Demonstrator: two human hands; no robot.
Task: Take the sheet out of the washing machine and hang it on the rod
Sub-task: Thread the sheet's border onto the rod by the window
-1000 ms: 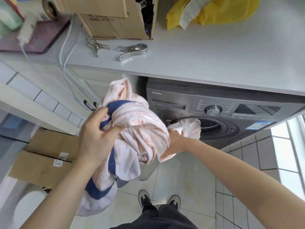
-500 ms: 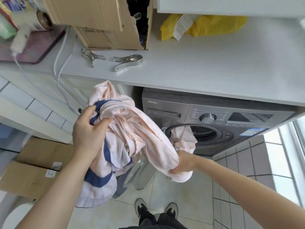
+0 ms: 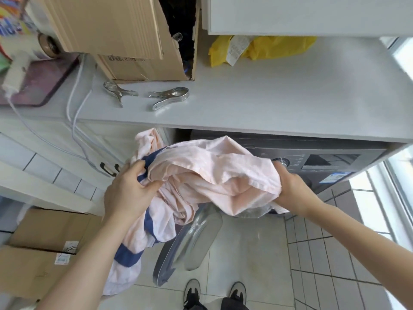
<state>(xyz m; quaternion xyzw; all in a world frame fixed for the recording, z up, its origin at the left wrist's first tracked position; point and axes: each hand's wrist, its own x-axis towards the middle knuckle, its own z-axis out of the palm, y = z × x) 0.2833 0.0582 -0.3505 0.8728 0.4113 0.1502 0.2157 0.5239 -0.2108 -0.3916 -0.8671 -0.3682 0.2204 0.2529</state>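
White-tiled laundry corner, pale table (image 3: pixel 279 104) across the top of the view with a grey washing machine (image 3: pixel 324 159) tucked under its right part. Far left on the table: a purple tray (image 3: pixel 42 86) with a white plug and cord (image 3: pixel 73 104) that trailed down over the edge. Next along, an open cardboard box (image 3: pixel 125 41) stood on the table, and two metal clips (image 3: pixel 168 98) lay just in front of it, apart from each other. Further right a yellow bag (image 3: pixel 277 49) with a paper receipt sat against the back. Below on the floor at left, flattened cartons (image 3: pixel 40 249). Left hand (image 3: pixel 128 193) was curled tight round a bunch of the sheet (image 3: pixel 212 173), gripping at its blue stripe; a pink-and-blue tail hung down from that hand toward the floor. The sheet was bundled in mid-air between both hands, in front of the machine and below the table edge, fully clear of the drum as far as could be seen. The round door (image 3: pixel 190 242) hung open under the bundle. Right hand (image 3: pixel 292 191) gripped the sheet's right end, fingers hidden in the cloth. Shoes (image 3: pixel 214 294) showed on the tiled floor at bottom centre.
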